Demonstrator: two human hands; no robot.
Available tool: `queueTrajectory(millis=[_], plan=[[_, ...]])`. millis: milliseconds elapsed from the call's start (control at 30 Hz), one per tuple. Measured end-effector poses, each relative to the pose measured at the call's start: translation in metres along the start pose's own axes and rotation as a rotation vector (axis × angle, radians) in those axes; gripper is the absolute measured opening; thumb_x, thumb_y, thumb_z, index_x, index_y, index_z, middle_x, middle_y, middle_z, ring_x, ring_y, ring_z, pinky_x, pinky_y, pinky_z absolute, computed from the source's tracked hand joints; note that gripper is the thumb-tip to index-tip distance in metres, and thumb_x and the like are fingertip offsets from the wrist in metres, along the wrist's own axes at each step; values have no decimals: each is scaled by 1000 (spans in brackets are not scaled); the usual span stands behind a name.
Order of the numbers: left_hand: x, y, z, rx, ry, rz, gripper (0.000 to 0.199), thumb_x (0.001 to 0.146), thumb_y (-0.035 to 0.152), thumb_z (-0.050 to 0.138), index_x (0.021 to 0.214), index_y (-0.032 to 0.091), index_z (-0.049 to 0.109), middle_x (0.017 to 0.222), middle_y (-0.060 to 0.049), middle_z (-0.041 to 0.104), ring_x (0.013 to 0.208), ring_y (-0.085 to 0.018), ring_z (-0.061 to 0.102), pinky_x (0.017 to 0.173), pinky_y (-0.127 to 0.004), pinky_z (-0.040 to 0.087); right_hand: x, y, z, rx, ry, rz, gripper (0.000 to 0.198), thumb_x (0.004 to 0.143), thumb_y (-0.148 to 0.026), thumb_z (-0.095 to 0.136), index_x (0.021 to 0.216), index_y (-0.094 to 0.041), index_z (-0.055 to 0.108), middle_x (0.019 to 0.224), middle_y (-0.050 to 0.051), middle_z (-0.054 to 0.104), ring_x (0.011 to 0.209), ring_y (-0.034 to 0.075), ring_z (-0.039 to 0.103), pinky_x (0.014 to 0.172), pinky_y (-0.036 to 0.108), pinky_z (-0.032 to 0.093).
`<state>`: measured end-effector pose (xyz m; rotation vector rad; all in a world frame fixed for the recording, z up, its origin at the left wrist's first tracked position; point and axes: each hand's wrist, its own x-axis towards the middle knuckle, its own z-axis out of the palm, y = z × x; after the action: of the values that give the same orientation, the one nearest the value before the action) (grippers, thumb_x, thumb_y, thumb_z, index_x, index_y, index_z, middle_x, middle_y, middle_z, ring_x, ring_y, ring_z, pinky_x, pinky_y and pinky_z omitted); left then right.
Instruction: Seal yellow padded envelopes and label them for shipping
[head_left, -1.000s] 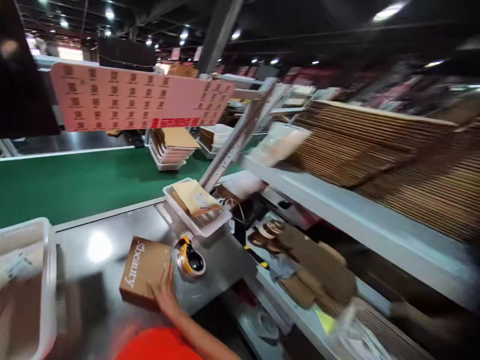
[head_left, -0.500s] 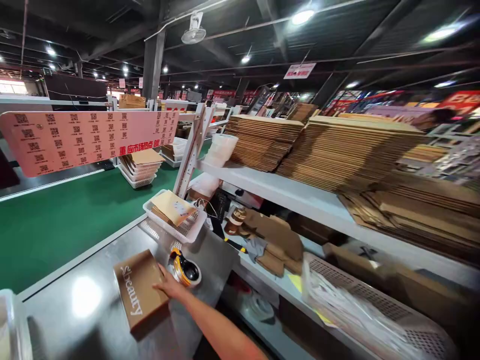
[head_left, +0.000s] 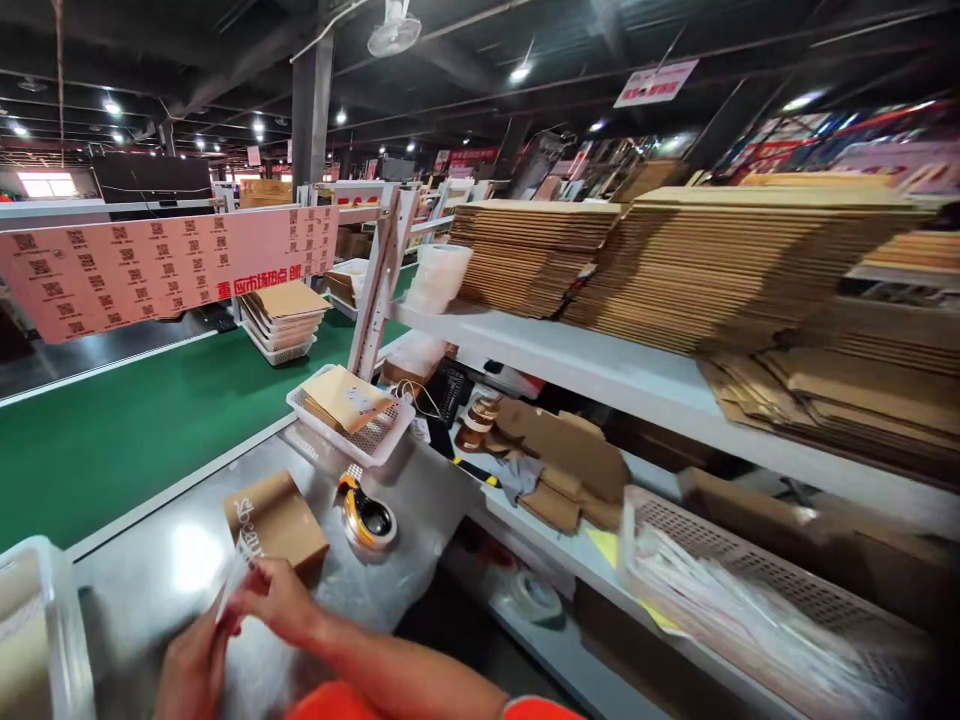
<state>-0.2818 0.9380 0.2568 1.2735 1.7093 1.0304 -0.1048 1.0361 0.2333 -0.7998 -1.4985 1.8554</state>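
Head view of a packing station. Both hands meet at the near left edge of the steel tabletop (head_left: 420, 500), pinching between them a small clear plastic sleeve (head_left: 231, 580) that is blurred and hard to make out. The left hand (head_left: 191, 665) holds its lower end and the right hand (head_left: 274, 600) its upper end, the fingers of both pressed together on the film; the sleeve's long axis runs from near left up toward far right. Just beyond the right hand's fingers, on the far side and touching or nearly touching the sleeve's upper tip, lies a small brown cardboard box (head_left: 276, 520) with white lettering, flat on the tabletop, its long axis angled from far left to near right. The right hand is the nearer of the two to the box. A yellow tape dispenser (head_left: 366, 518) sits just right of the box, apart from it. Farther back, a white mesh basket (head_left: 352, 440) holds padded envelopes. A white bin (head_left: 64, 640) stands at the near left edge. A green conveyor belt (head_left: 112, 440) runs along the far left. To the right, a white shelf (head_left: 600, 365) carries stacks of flat cardboard (head_left: 720, 270); a lower shelf holds cardboard scraps and another basket.
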Motion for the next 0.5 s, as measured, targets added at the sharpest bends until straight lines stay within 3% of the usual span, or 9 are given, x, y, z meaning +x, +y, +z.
queueTrajectory(millis=[100,167,200,267,367,500], plan=[[3,11,52,-116,-21,-93,108,73,90,72,164,31,68,86,-9,88,92,-42,85,99,-56,68,-21,-11,-27,105,193,-4,67,66,-82,99,94,-23,86,86,3,81,74,21,70,79,41,62],[7,20,80,-282,-51,-154,124,66,90,82,169,24,60,83,-7,86,87,-37,84,93,-51,68,-32,-13,-47,143,276,-23,69,64,-77,102,100,-22,86,94,4,84,81,21,72,84,39,62],[9,23,93,-371,-80,-186,122,60,88,89,161,23,66,86,-8,86,85,-35,84,87,-47,68,-37,-13,-56,160,288,-29,68,65,-76,102,102,-22,86,95,4,84,85,21,73,87,39,62],[12,27,114,-480,-152,-245,101,52,85,97,129,21,82,93,-13,87,80,-31,85,73,-39,64,-48,-12,-69,181,290,-31,65,68,-74,102,103,-22,85,94,3,85,87,21,74,89,39,62],[14,29,141,-468,-170,-291,79,47,86,98,82,18,80,84,-17,84,74,-31,83,59,-33,57,-65,-10,-83,156,294,-1,66,67,-77,100,98,-22,83,91,2,84,84,20,72,84,36,60],[16,36,166,-466,-40,-270,74,51,83,96,81,17,81,88,-20,87,83,-33,85,64,-36,64,-96,-11,-104,222,324,101,66,72,-82,94,95,-22,82,90,3,83,82,20,73,78,34,58]])
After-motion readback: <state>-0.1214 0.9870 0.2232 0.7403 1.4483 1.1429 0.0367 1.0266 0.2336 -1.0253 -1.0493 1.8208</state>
